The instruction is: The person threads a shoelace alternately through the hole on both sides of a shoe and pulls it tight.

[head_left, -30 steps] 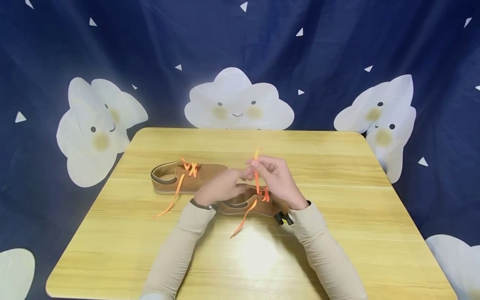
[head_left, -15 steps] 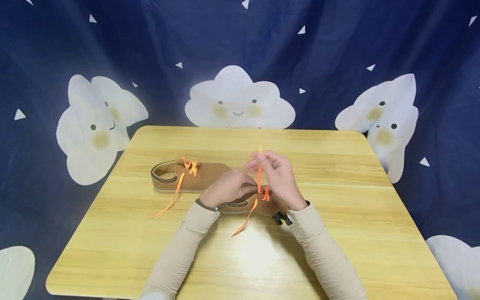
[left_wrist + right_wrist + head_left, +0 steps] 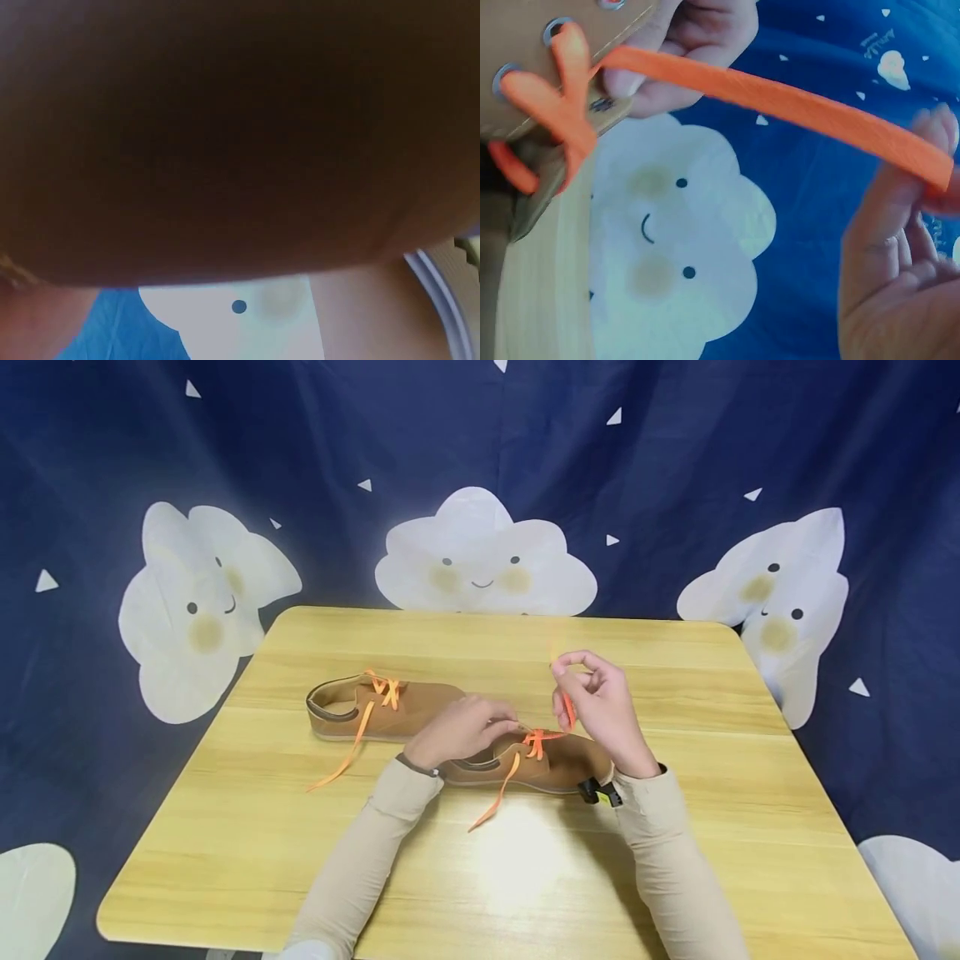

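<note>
The nearer brown shoe (image 3: 573, 764) lies on its sole below both hands, toe to the right. With thumb and fingers, my left hand (image 3: 461, 727) pinches the shoe's tongue (image 3: 609, 111), best seen in the right wrist view. My right hand (image 3: 603, 706), up and to the right of the eyelets, pinches one end of the orange shoelace (image 3: 780, 105). That lace runs taut from the crossed lacing (image 3: 566, 112). Its other end (image 3: 497, 797) hangs loose over the shoe's near side. A dark, blurred shape covers most of the left wrist view.
A second brown shoe (image 3: 420, 702) with orange laces stands behind and left, partly hidden by my left hand. Its loose lace (image 3: 348, 756) trails onto the wooden table (image 3: 225, 852). A blue curtain (image 3: 337, 427) with cloud prints hangs behind the table.
My right hand has drawn the lace end to the right, from upright above the eyelets to a rightward slant. My left hand has moved from beside the lace down to the tongue.
</note>
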The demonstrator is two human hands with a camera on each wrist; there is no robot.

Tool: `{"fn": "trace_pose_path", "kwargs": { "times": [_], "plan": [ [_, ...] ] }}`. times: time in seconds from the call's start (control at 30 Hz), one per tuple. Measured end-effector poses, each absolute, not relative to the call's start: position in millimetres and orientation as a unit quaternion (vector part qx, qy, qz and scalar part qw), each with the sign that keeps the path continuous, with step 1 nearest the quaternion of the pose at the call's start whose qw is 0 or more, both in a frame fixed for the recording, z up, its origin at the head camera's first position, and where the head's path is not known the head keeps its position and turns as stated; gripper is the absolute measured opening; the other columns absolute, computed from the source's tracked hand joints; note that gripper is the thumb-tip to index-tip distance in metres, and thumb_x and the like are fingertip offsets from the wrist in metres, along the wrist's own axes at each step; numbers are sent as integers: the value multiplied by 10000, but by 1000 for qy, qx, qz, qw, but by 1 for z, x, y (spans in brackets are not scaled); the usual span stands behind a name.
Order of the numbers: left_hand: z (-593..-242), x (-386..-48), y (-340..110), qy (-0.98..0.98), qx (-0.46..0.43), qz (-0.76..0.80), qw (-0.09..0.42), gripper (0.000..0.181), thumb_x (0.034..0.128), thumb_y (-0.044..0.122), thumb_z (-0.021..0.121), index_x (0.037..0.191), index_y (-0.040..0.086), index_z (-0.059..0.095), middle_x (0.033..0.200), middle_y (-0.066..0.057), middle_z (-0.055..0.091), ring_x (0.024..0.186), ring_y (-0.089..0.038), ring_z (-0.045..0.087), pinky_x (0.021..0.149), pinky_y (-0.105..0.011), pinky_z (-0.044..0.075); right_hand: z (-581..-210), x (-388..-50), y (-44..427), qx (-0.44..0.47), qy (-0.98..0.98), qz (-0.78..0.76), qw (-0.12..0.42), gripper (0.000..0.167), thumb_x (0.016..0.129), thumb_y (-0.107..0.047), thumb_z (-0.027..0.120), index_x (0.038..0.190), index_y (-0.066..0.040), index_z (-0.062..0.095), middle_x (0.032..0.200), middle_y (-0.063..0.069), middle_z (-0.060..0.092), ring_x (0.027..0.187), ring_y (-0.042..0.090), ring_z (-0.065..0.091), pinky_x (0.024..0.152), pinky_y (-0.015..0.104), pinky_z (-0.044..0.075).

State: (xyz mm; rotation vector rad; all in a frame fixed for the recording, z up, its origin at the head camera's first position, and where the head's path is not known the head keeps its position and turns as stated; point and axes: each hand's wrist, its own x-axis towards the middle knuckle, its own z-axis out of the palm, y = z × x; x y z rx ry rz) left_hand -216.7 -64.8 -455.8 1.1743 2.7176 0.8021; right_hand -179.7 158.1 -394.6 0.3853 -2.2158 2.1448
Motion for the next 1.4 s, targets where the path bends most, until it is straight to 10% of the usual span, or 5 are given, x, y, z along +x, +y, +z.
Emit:
{"fn": "trace_pose_path", "kwargs": {
  "times": [0.43, 1.1, 1.4],
  "plan": [
    [-454, -216, -62, 892, 361, 268, 39, 157, 1041, 227, 621, 1045, 142, 752, 942, 23, 749, 811, -94, 634, 803, -317, 571, -416, -180, 165, 145, -819, 503, -234, 209, 983, -62, 540, 897, 83, 663, 650, 88, 664, 493, 164, 607, 461, 302, 523],
    [-456, -217, -62, 894, 352, 272, 54, 186, 1052, 279, 606, 1066, 168, 755, 1026, 35, 777, 782, -110, 632, 719, -299, 544, -431, -179, 149, 176, -876, 419, -163, 272, 1008, -57, 580, 772, -21, 710, 593, 45, 650, 490, 204, 632, 499, 316, 548],
    [-458, -221, -67, 866, 311, 368, 134, 280, 1060, 260, 548, 1166, 121, 766, 1162, -25, 771, 929, -149, 681, 907, -355, 575, -427, -171, 138, 149, -927, 326, -113, 349, 1015, -158, 629, 676, -117, 699, 525, -10, 627, 452, 136, 612, 505, 283, 475]
  ]
}}
